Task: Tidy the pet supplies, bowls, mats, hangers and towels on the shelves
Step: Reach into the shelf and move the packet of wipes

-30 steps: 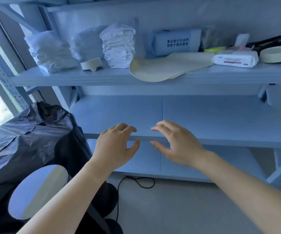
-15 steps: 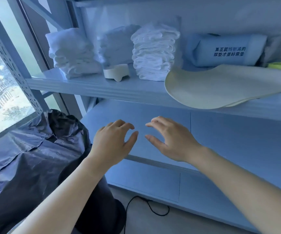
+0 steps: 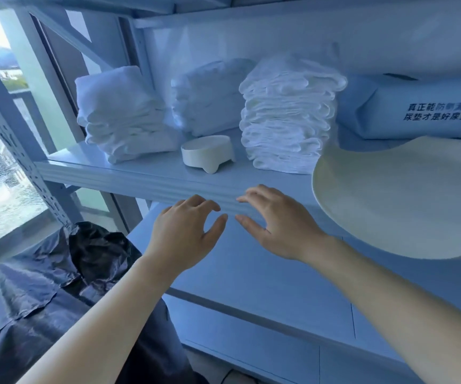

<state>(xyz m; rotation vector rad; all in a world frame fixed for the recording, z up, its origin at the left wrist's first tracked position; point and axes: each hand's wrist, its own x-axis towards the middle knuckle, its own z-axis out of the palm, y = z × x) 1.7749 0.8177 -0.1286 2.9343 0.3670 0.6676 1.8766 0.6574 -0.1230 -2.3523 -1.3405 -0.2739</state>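
Hands first: my left hand (image 3: 185, 236) and my right hand (image 3: 279, 231) are hovering side by side just below the front lip of the pale blue metal shelf (image 3: 140, 180). Both are empty. The fingers are loosely curled and spread, and the thumbs are nearly meeting. As far as I can tell, neither is touching anything.

Just above them, the small white footed bowl (image 3: 208, 152) is sitting near the shelf's front edge. It is standing between the stack of folded white towels (image 3: 125, 115) on the left and the tall stack of thin white cloths (image 3: 287, 117) on the right. A third white folded pile (image 3: 207, 98) is resting behind it. Further right, the large cream oval mat (image 3: 403, 198) is overhanging the shelf edge, with the blue soft pack with printed characters (image 3: 417, 106) lying behind it. A crumpled black plastic bag (image 3: 44, 273) is slumping at lower left, by the window.

I'm judging the bowl to be the piece to take, since it is sitting closest to my fingers. I'm planning on reaching in from the front, closing round its rim and lifting straight up so the feet clear the shelf. The cloth stacks on either side are looking soft and easy to topple, so I'm avoiding any sideways sweep. I'm also minding my right forearm near that overhanging mat, which a nudge could slide off.
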